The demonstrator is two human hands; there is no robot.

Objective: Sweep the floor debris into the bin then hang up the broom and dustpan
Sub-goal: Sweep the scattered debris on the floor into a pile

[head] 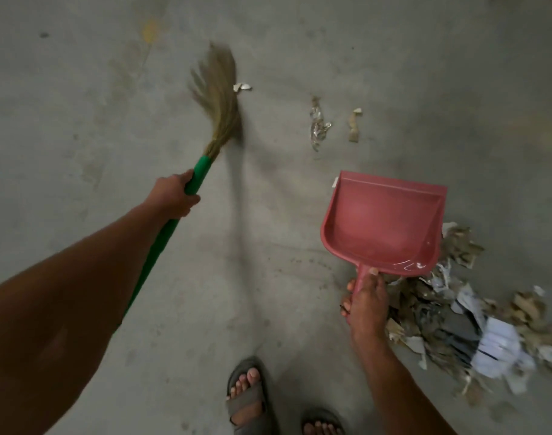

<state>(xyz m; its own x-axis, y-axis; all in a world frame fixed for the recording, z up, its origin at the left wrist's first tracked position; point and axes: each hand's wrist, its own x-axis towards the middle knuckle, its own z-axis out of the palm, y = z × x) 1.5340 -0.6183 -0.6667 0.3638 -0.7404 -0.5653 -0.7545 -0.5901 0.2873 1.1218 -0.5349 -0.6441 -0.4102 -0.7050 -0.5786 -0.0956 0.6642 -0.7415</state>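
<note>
On the floor, light scraps (easily scattered) are approached by the broom, gripped at its stiff green handle by the left hand, while the dustpan is held by the right hand.

Dim, flat light; broom bristles motion-blurred; soft shadow; wide-angle warp at edges.

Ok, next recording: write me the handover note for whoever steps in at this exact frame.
Left hand grips the green broom, bristles blurred beside a white scrap.
Right hand holds the red dustpan by its handle; the pan looks empty.
Two loose scraps lie ahead of the pan; the main debris pile sits on the floor to the right.
Done: debris mostly gathered.
Left: sweep it into the pan, bin it (no bin in view), hang both tools.
</note>
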